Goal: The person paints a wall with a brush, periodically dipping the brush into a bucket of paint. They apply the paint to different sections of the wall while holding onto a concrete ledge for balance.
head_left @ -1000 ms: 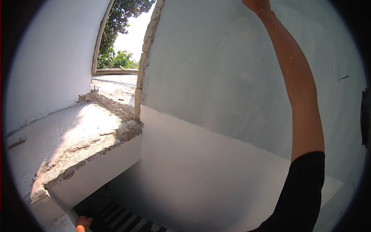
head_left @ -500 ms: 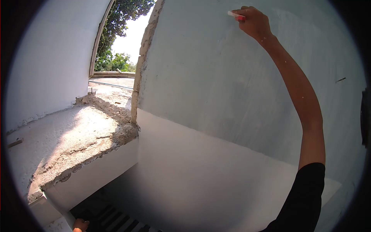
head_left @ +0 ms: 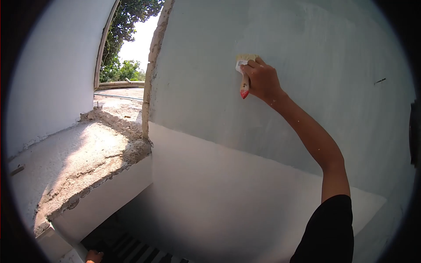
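Observation:
My right hand (head_left: pixel 262 79) is closed round a paintbrush (head_left: pixel 244 83) with a pale wooden handle and a red tip. Its light bristles point up and lie at the grey-green wall (head_left: pixel 206 79). Below a slanting line the wall surface turns whitish (head_left: pixel 206 171). Low at the left edge of the stairwell, my left hand (head_left: pixel 94 256) shows only in part, near a white ledge; whatever it holds, if anything, cannot be made out.
A rough, broken concrete ledge (head_left: pixel 87 162) lies at the left, below an opening with trees (head_left: pixel 127 70) outside. A white wall (head_left: pixel 52 74) stands far left. Dark and light stripes (head_left: pixel 131 250) show deep below. A dark object (head_left: pixel 413 131) is at the right edge.
My right hand has moved down and left with the brush, whose bristles and handle now show fully. The view has shifted slightly.

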`<act>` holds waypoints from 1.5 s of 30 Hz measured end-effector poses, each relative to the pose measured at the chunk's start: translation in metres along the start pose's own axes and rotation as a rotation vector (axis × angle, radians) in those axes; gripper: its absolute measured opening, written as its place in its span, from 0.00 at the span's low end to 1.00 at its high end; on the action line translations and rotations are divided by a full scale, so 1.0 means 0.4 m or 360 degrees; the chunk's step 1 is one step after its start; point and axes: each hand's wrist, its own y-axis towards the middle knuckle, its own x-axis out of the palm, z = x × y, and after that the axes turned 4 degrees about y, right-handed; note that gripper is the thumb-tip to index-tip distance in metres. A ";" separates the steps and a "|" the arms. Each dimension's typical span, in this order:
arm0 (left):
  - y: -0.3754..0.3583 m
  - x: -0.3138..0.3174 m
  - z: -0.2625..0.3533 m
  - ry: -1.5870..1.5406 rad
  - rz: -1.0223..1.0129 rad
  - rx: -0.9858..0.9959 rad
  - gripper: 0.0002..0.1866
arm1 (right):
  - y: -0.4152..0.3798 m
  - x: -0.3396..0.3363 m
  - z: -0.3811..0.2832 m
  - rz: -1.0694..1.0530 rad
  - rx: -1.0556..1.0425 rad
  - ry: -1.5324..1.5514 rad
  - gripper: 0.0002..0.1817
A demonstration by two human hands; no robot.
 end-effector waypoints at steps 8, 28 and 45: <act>0.008 -0.012 0.047 0.0016 0.0016 0.0149 0.21 | -0.594 -0.042 -0.470 -0.0570 0.0108 0.0333 0.16; -0.011 -0.017 0.063 -0.0153 -0.0008 0.0092 0.20 | 0.071 -0.278 0.308 -0.0240 0.0532 -0.0078 0.15; -0.004 -0.009 0.065 -0.0107 -0.0021 0.0122 0.20 | -0.662 -0.227 -0.214 -0.0152 0.0099 0.0172 0.15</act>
